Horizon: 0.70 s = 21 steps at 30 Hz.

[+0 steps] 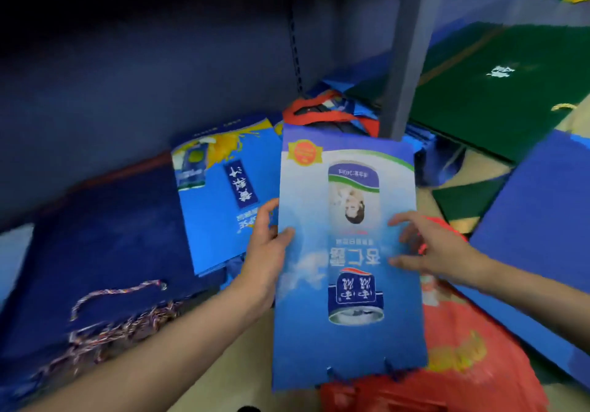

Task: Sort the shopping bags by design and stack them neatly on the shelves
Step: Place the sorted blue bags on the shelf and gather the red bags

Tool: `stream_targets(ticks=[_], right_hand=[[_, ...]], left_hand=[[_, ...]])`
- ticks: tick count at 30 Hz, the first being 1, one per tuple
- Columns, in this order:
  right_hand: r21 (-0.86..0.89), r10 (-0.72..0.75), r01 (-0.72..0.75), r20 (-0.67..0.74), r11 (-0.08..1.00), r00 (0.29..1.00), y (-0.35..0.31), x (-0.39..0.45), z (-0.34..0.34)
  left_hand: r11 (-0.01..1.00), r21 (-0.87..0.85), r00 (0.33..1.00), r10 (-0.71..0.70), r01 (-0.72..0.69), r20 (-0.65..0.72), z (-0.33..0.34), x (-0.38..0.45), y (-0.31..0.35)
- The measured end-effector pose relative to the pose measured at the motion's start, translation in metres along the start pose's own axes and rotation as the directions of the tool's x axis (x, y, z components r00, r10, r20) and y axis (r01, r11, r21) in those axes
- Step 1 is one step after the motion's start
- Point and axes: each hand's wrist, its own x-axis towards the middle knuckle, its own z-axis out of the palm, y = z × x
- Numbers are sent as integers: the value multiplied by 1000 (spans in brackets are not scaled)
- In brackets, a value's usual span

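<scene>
Shopping bag with a blue-and-white drink-can print, flat and upside down to us, held between both hands above the floor, in front of the shelf. We see our left hand gripping its left edge, thumb curled onto the printed face, fingers behind. Our right hand lies at the right edge, fingers spread and loosely bent on the face; we cannot tell whether it grips or only steadies. Bag's near edge shows dark cord ends and overhangs a red bag lying beneath. Its far edge reaches toward the grey shelf upright.

Left of the held bag: a stack of bright blue bags with a yellow splash print, its right edge just beside our left hand. Further left, a stack of dark navy bags, braided multicoloured cord handles trailing off its near edge. Behind the held bag, red fabric handles loop over more blue bags at the foot of the upright.

Right side: dark green bags lie flat beyond the upright; a plain blue bag sits tilted, its corner near our right wrist. Tan floor shows between our forearms and in narrow gaps between the stacks. Open room is tight on both sides; the only bare strip runs toward us. Picture is motion-blurred, so the small print is unreadable.
</scene>
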Motion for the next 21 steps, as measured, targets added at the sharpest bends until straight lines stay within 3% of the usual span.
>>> stream_targets(ticks=[2,5,7,9,10,13,16,18,21], right_hand=[[-128,-70,49,-164,991,984,-5,16,10],[-158,-82,45,-240,986,967,-19,29,16],[88,-5,19,-154,996,988,-38,30,24],[336,21,-26,18,942,1000,-54,31,33],[370,34,-49,48,928,998,-58,34,38],[362,132,-101,-60,926,989,-60,46,45],[333,185,-142,-99,932,978,-69,48,41],[266,128,-90,-126,960,984,-81,46,36],[203,69,-54,-70,978,995,-104,55,34]], left_hand=[[1000,-24,997,9,-11,-70,-19,-6,3],[997,-62,981,29,-41,-193,-52,-8,9],[978,-195,947,5,-71,-321,-76,-2,15],[968,-245,917,-45,-58,-396,-98,10,21],[977,-211,914,-71,-16,-399,-108,16,23],[988,59,930,-116,145,-350,-126,32,19],[879,418,928,-69,230,-365,-126,38,9],[857,460,927,-52,231,-370,-121,40,2],[899,383,911,-40,212,-410,-117,41,3]])
